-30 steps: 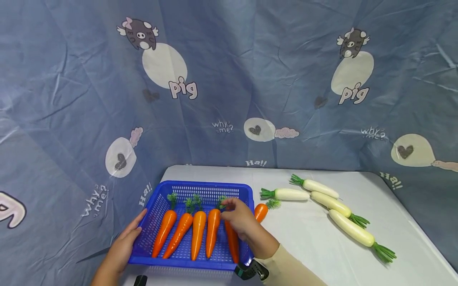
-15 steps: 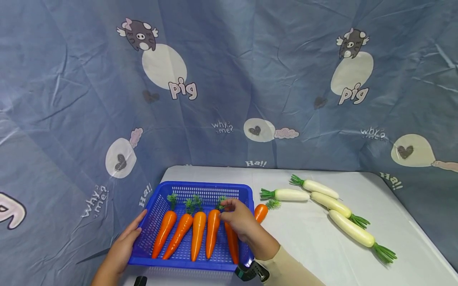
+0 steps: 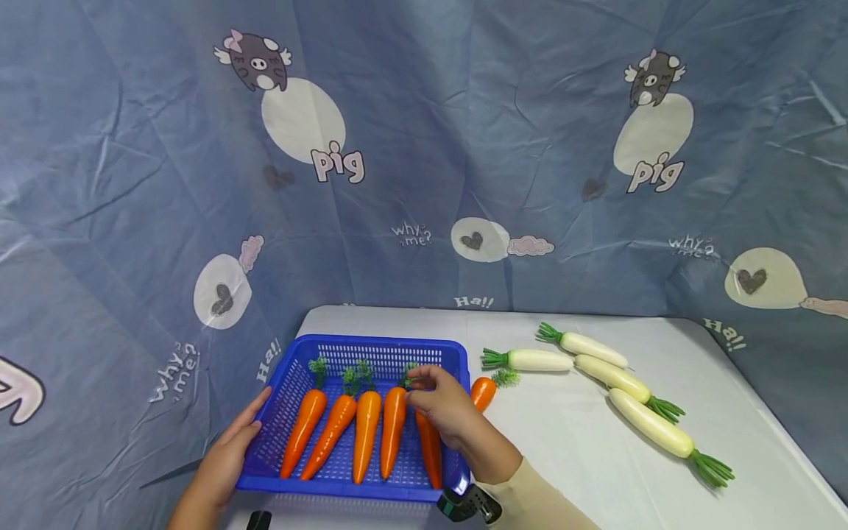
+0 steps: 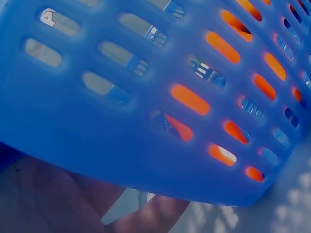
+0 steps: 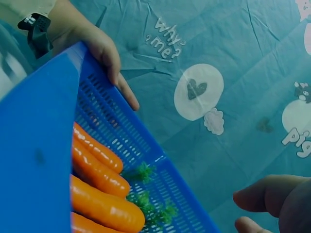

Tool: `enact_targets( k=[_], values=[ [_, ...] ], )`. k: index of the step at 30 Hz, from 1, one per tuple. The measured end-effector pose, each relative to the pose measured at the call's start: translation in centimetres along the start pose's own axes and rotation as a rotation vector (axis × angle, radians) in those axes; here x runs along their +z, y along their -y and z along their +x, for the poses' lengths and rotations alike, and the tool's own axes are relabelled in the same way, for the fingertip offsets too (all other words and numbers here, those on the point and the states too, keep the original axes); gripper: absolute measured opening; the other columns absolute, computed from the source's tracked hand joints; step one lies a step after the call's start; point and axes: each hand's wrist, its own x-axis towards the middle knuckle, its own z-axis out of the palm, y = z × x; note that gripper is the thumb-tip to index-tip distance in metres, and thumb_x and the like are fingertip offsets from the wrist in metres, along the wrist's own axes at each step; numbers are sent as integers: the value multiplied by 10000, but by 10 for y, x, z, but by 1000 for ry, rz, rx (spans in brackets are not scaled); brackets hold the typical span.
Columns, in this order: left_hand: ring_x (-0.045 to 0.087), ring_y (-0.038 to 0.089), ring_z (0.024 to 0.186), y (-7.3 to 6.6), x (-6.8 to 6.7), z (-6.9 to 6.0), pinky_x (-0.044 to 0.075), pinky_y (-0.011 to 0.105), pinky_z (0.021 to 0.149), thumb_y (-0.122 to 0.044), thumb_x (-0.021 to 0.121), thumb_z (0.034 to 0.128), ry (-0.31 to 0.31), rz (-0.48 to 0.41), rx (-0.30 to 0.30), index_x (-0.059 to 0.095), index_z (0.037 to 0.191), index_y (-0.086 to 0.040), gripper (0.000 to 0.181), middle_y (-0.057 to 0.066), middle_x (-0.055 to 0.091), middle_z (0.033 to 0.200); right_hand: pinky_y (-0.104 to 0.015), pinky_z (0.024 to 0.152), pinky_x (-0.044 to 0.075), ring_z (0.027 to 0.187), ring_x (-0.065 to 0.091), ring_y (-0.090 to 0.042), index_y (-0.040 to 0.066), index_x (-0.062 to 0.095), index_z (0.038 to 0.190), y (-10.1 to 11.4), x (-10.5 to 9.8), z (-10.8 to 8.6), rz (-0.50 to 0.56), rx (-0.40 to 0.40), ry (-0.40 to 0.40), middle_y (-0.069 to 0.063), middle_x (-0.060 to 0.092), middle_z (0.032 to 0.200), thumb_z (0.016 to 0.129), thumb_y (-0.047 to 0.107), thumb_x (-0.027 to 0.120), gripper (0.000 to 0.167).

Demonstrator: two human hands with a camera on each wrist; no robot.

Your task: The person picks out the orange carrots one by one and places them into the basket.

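Note:
A blue plastic basket [image 3: 358, 492] stands on the white table in the head view, with several orange carrots with green tops side by side in it, one a middle carrot [image 3: 366, 438]. My left hand [image 3: 228, 453] holds the basket's left rim, thumb at the edge and fingers along the outer side. Over the basket's right part is my right hand [image 3: 447, 412], fingers loosely bent near a carrot's green top [image 3: 408, 377]; it partly covers the rightmost carrot [image 3: 429, 449]. The right wrist view shows thumb and finger apart, nothing between them.
Another carrot [image 3: 483, 394] lies beside the basket's right wall, partly hidden by the right hand. Several white radishes lie on the right of the table, the nearest radish [image 3: 652, 423] pointing its leaves to the front right. A blue patterned cloth [image 3: 424, 147] hangs behind the table.

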Motion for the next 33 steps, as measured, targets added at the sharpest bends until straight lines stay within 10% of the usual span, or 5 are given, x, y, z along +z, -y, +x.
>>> enact_targets(
  k=[18,33],
  values=[
    [-6,460,1594,-2,1,1,89,690,1228,-145,220,1131,6,-25,-24,109,1700,-243,588,159,-66,1761,-371,1013,552,1094,630,-227,-62,505,1369,8,-20,-9,256,-55,71,-197,559,1222,941,19,673,467],
    [2,449,1589,-2,0,1,120,665,1227,-154,215,1137,22,-27,-7,107,1700,-228,577,157,-57,1760,-319,890,588,988,625,-237,-51,546,1320,-5,-78,-16,277,-97,-181,-119,587,1079,988,27,644,355]
  ],
)
